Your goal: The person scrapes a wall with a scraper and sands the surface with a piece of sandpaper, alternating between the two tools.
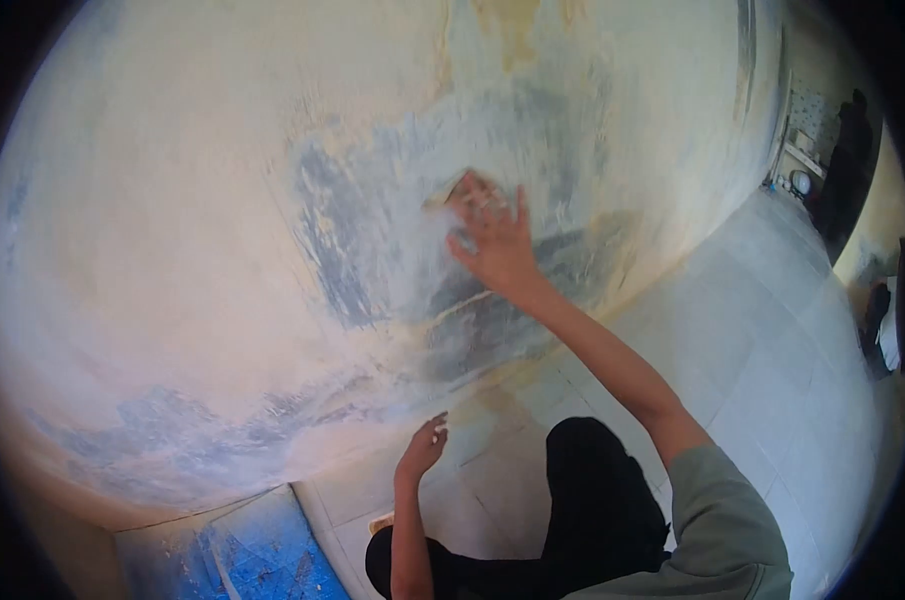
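My right hand point(497, 240) lies against the wall point(202, 230), its fingers spread and slightly blurred. Under those fingers is a small piece of sandpaper point(438, 198), its brownish edge showing at the upper left; the palm side is hidden. A patchy grey and whitish area point(337, 240) of the wall surrounds this hand, with cream paint farther out. Lower down, my left hand point(425, 447) hangs in front of my knee near the foot of the wall. Its fingers are loosely bent and apart, and I see nothing held in them.
A paint-stained blue sheet point(262, 550) covers the floor at the lower left. Beside my knee sits a small light-brown object point(381, 522), partly hidden. Pale floor tiles point(732, 300) run along the wall to the right, toward dark items point(852, 170) at the far end.
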Available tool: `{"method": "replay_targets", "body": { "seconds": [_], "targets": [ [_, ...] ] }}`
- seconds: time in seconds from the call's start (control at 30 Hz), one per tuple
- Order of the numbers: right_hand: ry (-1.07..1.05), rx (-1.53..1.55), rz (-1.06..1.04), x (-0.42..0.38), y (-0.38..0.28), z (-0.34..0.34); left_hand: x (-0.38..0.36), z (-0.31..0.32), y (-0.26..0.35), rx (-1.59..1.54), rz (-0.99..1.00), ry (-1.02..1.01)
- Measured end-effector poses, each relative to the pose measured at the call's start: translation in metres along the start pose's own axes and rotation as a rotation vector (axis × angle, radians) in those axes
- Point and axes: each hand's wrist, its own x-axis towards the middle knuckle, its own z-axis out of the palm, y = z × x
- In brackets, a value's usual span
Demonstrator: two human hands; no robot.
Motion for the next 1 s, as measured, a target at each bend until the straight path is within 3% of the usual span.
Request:
{"method": "replay_targets", "body": {
  "seconds": [0.07,0.13,0.2,0.23,0.27,0.3,0.33,0.4,0.43,0.5,0.53,0.6,0.63,0.67,0.73,0.77,0.8,0.87,0.93,1.0],
  "targets": [
    [0.023,0.069,0.075,0.028,0.009,-0.010,0.009,-0.028,0.023,-0.055,0.150,0.239],
    [0.023,0.150,0.154,0.036,0.006,-0.018,0.015,-0.072,0.065,0.368,0.464,0.657],
    [-0.014,0.332,0.078,0.034,-0.001,-0.027,0.017,-0.121,0.126,0.502,0.557,0.962],
    [-0.008,0.345,0.082,0.037,0.007,-0.028,0.021,-0.142,0.158,0.576,0.701,1.151],
    [-0.005,0.328,-0.068,0.040,0.021,-0.029,0.029,-0.159,0.184,0.652,0.849,1.333],
    [0.001,0.307,-0.220,0.044,0.036,-0.028,0.045,-0.173,0.199,0.671,0.851,1.334],
    [0.010,0.320,-0.213,0.051,0.053,-0.026,0.062,-0.185,0.210,0.769,0.877,1.386],
    [0.067,0.108,0.039,0.082,0.093,-0.022,0.076,-0.196,0.211,0.874,0.899,1.450],
    [0.067,0.116,0.029,0.101,0.110,-0.020,0.079,-0.196,0.205,0.923,0.866,1.426],
    [0.360,0.234,0.328,0.130,0.125,-0.017,0.076,-0.194,0.199,0.980,0.811,1.405],
    [0.356,0.244,0.320,0.130,0.116,-0.024,0.077,-0.194,0.201,0.995,0.827,1.407],
    [0.041,0.193,-0.250,0.120,0.087,-0.034,0.079,-0.197,0.204,1.017,0.839,1.412],
    [0.127,0.361,-0.471,0.114,0.078,-0.028,0.079,-0.197,0.203,1.018,0.838,1.412],
    [0.124,0.372,-0.472,0.117,0.083,-0.024,0.079,-0.196,0.201,1.019,0.838,1.405],
    [0.148,0.113,-0.457,0.132,0.100,-0.023,0.079,-0.194,0.200,1.023,0.830,1.406],
    [0.117,0.145,-0.243,0.138,0.109,-0.029,0.079,-0.196,0.201,1.019,0.837,1.419],
    [0.118,0.150,-0.259,0.142,0.105,-0.028,0.079,-0.197,0.201,1.016,0.824,1.433],
    [0.320,0.132,0.177,0.148,0.093,-0.025,0.080,-0.195,0.200,1.024,0.828,1.432],
    [0.219,0.176,0.059,0.132,0.056,-0.025,0.079,-0.194,0.201,1.028,0.817,1.433],
    [0.163,0.426,-0.538,0.124,0.030,-0.021,0.078,-0.195,0.202,1.036,0.808,1.433]
  ]
}}
